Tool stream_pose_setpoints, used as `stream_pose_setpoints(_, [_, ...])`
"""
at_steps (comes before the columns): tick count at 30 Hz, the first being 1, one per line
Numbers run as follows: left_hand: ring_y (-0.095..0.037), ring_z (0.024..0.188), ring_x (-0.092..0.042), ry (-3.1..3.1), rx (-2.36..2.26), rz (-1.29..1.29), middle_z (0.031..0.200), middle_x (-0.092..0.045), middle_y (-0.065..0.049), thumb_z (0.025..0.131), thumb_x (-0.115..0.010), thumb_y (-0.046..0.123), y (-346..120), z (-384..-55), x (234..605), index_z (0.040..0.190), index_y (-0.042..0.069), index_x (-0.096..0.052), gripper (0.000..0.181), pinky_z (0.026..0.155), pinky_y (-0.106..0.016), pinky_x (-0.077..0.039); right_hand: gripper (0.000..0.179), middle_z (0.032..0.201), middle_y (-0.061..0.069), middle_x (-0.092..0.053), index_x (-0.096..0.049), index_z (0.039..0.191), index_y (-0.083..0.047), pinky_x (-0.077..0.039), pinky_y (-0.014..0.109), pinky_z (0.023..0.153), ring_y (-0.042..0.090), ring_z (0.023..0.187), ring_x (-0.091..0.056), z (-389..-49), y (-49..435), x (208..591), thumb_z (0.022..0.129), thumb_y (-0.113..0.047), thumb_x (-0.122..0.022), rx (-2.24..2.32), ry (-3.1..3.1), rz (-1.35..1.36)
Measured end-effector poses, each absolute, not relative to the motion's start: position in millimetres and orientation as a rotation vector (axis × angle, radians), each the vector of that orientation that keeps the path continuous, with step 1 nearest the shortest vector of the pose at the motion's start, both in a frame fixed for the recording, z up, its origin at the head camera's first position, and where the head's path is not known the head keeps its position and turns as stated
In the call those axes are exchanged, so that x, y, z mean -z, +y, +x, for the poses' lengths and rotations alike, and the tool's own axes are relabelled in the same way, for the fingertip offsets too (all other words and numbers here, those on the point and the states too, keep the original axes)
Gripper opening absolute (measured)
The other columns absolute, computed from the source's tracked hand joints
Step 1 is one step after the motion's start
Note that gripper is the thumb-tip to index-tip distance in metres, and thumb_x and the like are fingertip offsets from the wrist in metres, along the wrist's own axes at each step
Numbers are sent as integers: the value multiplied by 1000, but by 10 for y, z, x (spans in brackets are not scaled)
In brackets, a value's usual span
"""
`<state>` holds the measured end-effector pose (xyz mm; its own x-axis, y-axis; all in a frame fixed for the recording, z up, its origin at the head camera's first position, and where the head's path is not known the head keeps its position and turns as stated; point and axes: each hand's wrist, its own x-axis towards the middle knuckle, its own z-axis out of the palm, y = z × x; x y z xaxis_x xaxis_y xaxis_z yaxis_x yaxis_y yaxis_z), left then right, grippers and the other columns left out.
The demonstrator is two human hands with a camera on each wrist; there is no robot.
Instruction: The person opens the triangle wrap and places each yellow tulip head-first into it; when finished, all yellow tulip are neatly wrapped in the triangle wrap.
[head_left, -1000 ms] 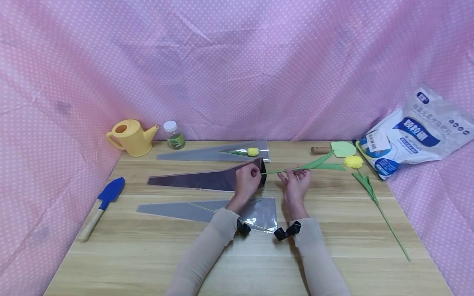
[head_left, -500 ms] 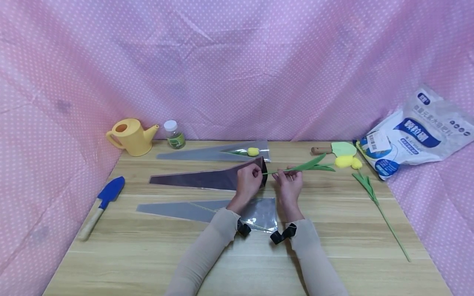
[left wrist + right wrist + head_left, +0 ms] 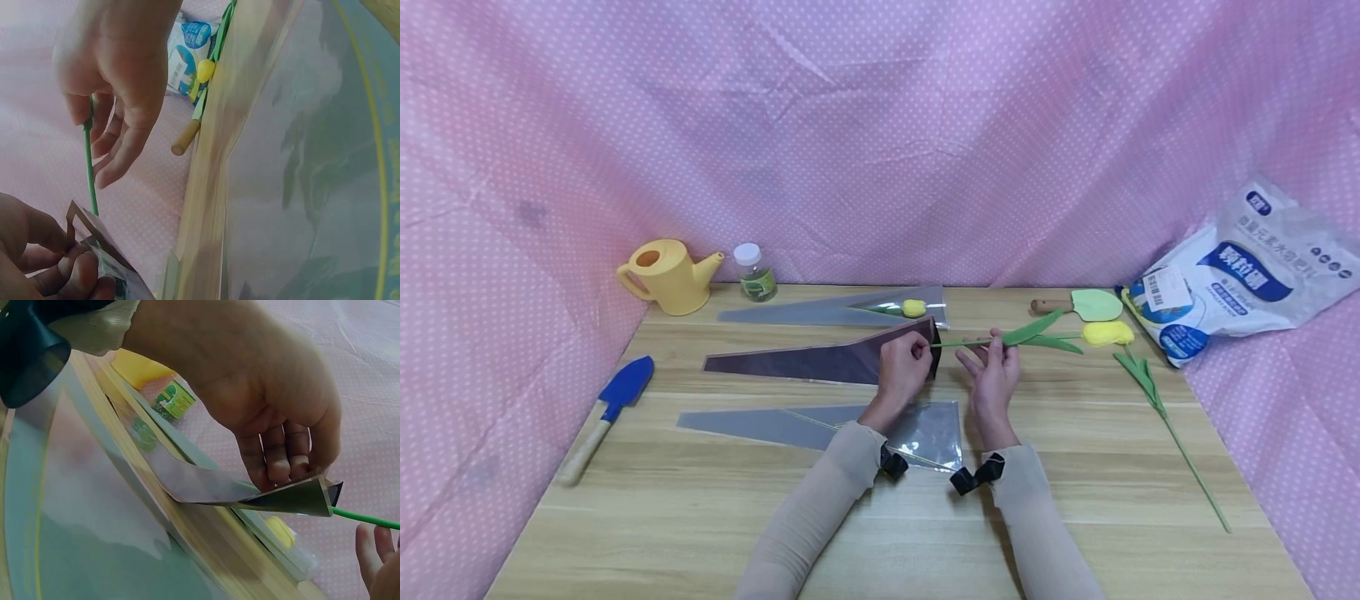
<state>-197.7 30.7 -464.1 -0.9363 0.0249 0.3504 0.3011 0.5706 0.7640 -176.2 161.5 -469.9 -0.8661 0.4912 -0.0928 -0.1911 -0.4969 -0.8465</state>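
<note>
My left hand (image 3: 902, 367) pinches the edge of a dark wrapping sleeve (image 3: 797, 365) near its wide mouth. In the right wrist view that mouth gapes above the table, and the green stem (image 3: 362, 517) runs into it. My right hand (image 3: 995, 387) holds this yellow tulip (image 3: 1033, 333) by the stem, close under the leaves, some fingers spread. The flower head points right and overlaps that of a second tulip (image 3: 1176, 433) lying on the table. In the left wrist view the stem (image 3: 90, 169) passes down from my right hand (image 3: 119, 69) to the sleeve held by my left hand (image 3: 50, 262).
A clear sleeve (image 3: 775, 313) with a yellow tulip (image 3: 913, 308) inside lies behind; another clear sleeve (image 3: 745, 427) lies in front. Around the edges are a yellow watering can (image 3: 673, 279), a jar (image 3: 756, 275), a blue trowel (image 3: 627, 385), a green trowel (image 3: 1096, 305) and a white bag (image 3: 1232, 275).
My right hand moved left with the tulip, its stem sliding toward the dark sleeve, then shifted its hold closer to the leaves. My left hand has stayed at the sleeve's mouth.
</note>
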Motion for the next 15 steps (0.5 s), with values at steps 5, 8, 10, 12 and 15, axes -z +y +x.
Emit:
stream_pose_setpoints(5, [-10, 61, -55, -2500, 1288, -270, 66, -67, -5, 83, -67, 1, 314, -1975, 4646, 77, 6, -72, 9, 58, -20, -43, 28, 95, 1, -57, -39, 129, 1, -62, 30, 72, 14, 85, -69, -1767, 1658, 4732, 107, -17, -42, -2314, -1302, -444])
stream_pose_setpoints(8, [-11, 62, -56, -2494, 1283, -275, 66, -67, -5, 83, -67, 1, 317, -1970, 4643, 78, 5, -72, 9, 59, -20, -44, 33, 96, 1, -57, -37, 130, 4, -62, 28, 70, 18, 87, -68, -1756, 1667, 4741, 106, -17, -44, -2287, -1350, -441])
stream_pose_setpoints(10, [-12, 62, -56, -2491, 1281, -278, 67, -67, -5, 83, -66, 1, 318, -1966, 4640, 78, 5, -72, 8, 59, -21, -45, 34, 96, 0, -58, -38, 130, 5, -62, 28, 70, 21, 90, -68, -1746, 1661, 4742, 106, -18, -45, -2279, -1388, -434])
stream_pose_setpoints(12, [-12, 63, -57, -2489, 1283, -284, 68, -67, -5, 83, -66, 1, 319, -1961, 4636, 79, 5, -72, 8, 60, -22, -45, 32, 97, 1, -58, -40, 128, 4, -62, 27, 71, 24, 92, -68, -1735, 1649, 4745, 106, -18, -46, -2276, -1424, -424])
stream_pose_setpoints(15, [-13, 63, -58, -2489, 1285, -295, 69, -68, -6, 84, -66, 1, 321, -1949, 4630, 80, 4, -73, 8, 60, -22, -47, 22, 98, 1, -59, -45, 121, -1, -62, 28, 72, 25, 93, -68, -1723, 1623, 4756, 106, -17, -46, -2288, -1447, -410])
